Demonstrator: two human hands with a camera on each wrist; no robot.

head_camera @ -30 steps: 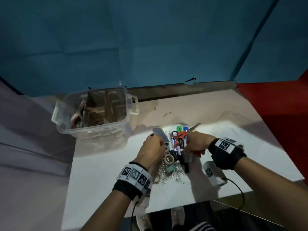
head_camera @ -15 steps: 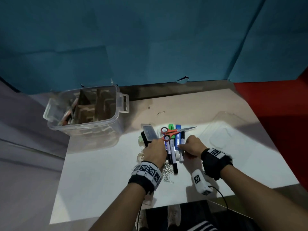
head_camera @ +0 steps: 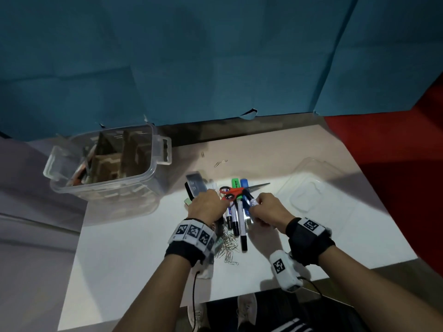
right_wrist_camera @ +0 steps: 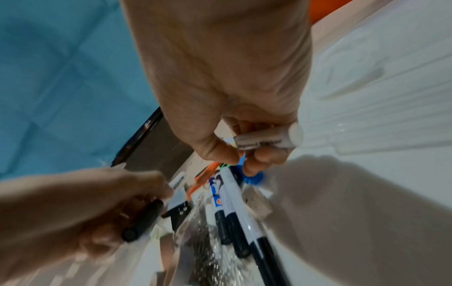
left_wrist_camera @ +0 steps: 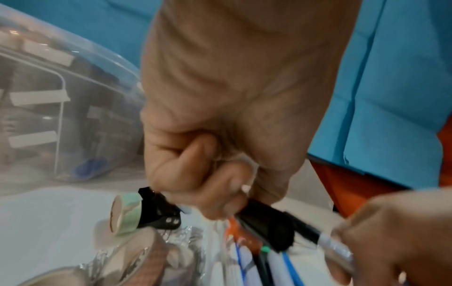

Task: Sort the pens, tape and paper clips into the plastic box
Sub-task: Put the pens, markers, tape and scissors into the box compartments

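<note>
Several pens (head_camera: 236,219) lie side by side on the white table (head_camera: 134,248), between my two hands. My left hand (head_camera: 208,206) grips a black marker (left_wrist_camera: 265,220) at the pile's left edge. My right hand (head_camera: 267,207) pinches a white-barrelled pen (right_wrist_camera: 266,138) and holds it just above the others. A heap of paper clips (head_camera: 229,246) lies near my left wrist. A green tape roll (left_wrist_camera: 126,214) stands on edge by a black binder clip (left_wrist_camera: 159,212). The clear plastic box (head_camera: 153,149) stands at the back left, with pens in its left compartment.
Red-handled scissors (head_camera: 231,191) lie across the far ends of the pens. The box's clear lid (head_camera: 309,195) lies flat to the right. Two stray paper clips (head_camera: 220,163) sit further back. A blue curtain hangs behind the table.
My right hand has taken a pen from the row and raised it slightly. My left hand stays at the pile's left side, fingers now curled round a black marker.
</note>
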